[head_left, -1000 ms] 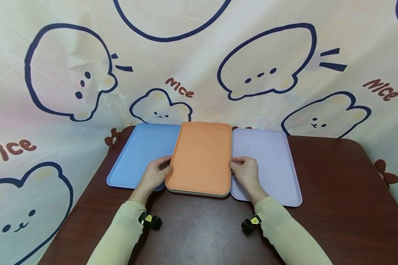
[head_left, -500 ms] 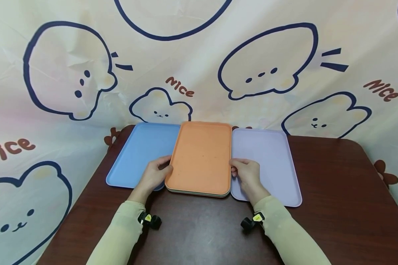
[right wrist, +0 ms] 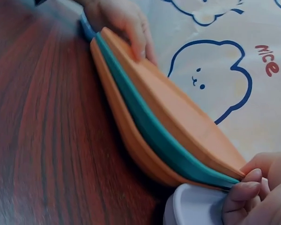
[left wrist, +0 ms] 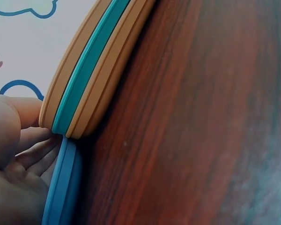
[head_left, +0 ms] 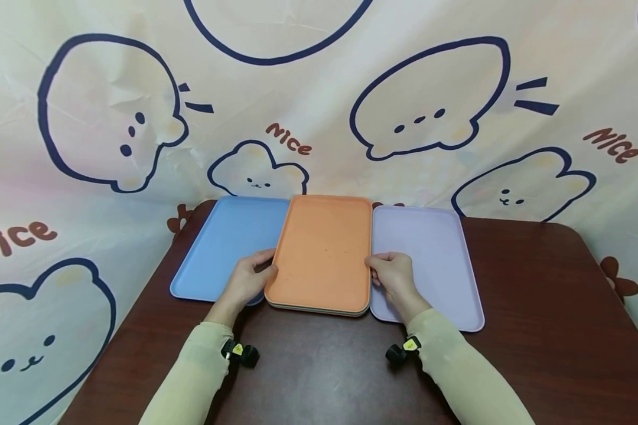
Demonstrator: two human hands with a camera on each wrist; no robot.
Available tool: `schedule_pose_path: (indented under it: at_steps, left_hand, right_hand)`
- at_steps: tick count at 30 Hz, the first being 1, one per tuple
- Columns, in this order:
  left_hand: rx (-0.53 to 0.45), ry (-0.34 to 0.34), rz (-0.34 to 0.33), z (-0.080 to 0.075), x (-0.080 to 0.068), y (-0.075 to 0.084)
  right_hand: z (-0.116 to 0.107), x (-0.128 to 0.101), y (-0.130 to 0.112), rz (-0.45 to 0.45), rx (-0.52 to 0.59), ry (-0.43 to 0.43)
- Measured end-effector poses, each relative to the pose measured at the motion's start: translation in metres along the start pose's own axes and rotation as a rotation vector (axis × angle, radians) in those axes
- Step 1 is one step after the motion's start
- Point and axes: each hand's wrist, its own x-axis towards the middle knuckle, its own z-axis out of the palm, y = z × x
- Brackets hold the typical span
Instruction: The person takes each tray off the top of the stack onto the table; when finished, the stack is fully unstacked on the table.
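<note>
Your tray stack (head_left: 321, 254) is lying toward 12 o'clock on the counter (head_left: 319, 366), a teal tray (left wrist: 88, 70) resting between an upper orange tray (right wrist: 192, 117) and a lower orange tray (left wrist: 107, 70). Your left hand (head_left: 244, 282) is pinching the stack's edge between 8 and 9 o'clock, while your right hand (head_left: 396, 276) is gripping the opposite edge between 3 and 4 o'clock. A blue tray (head_left: 228, 248) is sitting just beside the stack at 9 o'clock, a lavender tray (head_left: 430, 265) at 3, and a printed cloth (head_left: 319, 100) is hanging behind at 12.
</note>
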Motion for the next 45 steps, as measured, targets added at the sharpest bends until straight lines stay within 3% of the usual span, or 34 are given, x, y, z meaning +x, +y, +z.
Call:
schedule_pose_path:
  at_steps: [7,14,22,30,35,45]
  left_hand:
    - [-0.013,-0.019,-0.034,0.001,-0.001,-0.001]
    - [-0.015,-0.011,-0.036,-0.001,-0.001,0.001]
    - [-0.037,-0.019,-0.02,0.001,0.002,-0.001]
    - [-0.024,-0.012,-0.023,0.003,0.003,-0.003]
    - [-0.027,-0.011,-0.03,0.003,0.002,-0.002]
    - [-0.03,-0.013,-0.029,0.003,0.002,-0.002]
  right_hand:
    - [-0.003,-0.001,-0.003,-0.002,-0.076,0.016]
    - [-0.011,-0.005,-0.011,-0.075,-0.132,0.026]
    - [-0.034,-0.007,-0.012,-0.216,-0.362,0.079]
    - [-0.054,-0.007,-0.007,-0.229,-0.333,0.042]
    - [-0.061,-0.01,-0.003,-0.24,-0.245,0.102]
    - [-0.086,-0.012,0.001,-0.25,-0.206,0.227]
